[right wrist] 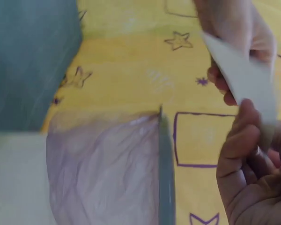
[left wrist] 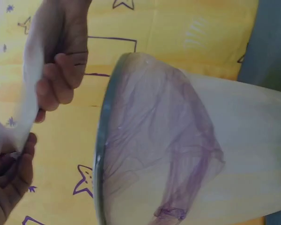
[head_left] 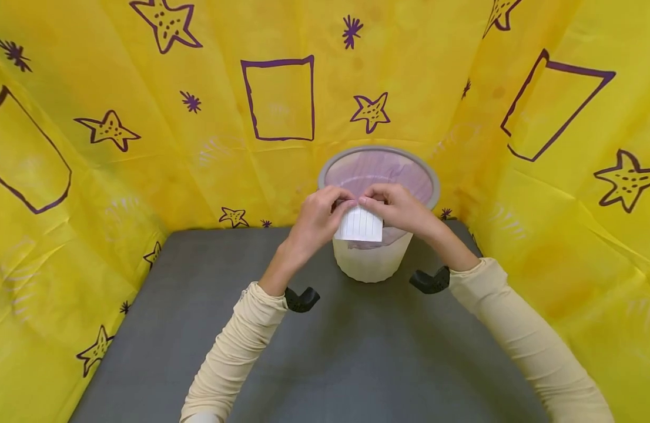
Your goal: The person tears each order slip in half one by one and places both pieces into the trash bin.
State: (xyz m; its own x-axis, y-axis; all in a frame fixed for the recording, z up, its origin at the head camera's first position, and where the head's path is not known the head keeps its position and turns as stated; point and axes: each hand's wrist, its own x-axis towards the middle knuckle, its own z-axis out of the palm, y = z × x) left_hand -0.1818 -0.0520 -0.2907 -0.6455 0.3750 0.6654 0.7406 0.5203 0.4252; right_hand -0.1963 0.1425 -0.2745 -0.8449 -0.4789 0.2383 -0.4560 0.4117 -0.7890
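Note:
A small white sheet of paper [head_left: 359,227] with dark parallel lines is held up between both hands, over the near side of a pale bin [head_left: 371,262]. My left hand [head_left: 318,216] pinches its upper edge at the left, thumb on the near face. Close beside it, my right hand [head_left: 398,205] pinches the same edge from the right. In the right wrist view the paper [right wrist: 246,77] appears blurred and partly covers the fingers. A thin, see-through purple bag [left wrist: 164,117] lines the bin and folds over its outer wall. The grey rim [head_left: 434,176] runs around the bin's top.
The bin stands at the back of a dark grey table [head_left: 224,311]. Yellow cloth walls [head_left: 208,153] with purple drawings rise behind and at both sides. Black wrist mounts [head_left: 431,281] sit below the sleeves' cuffs.

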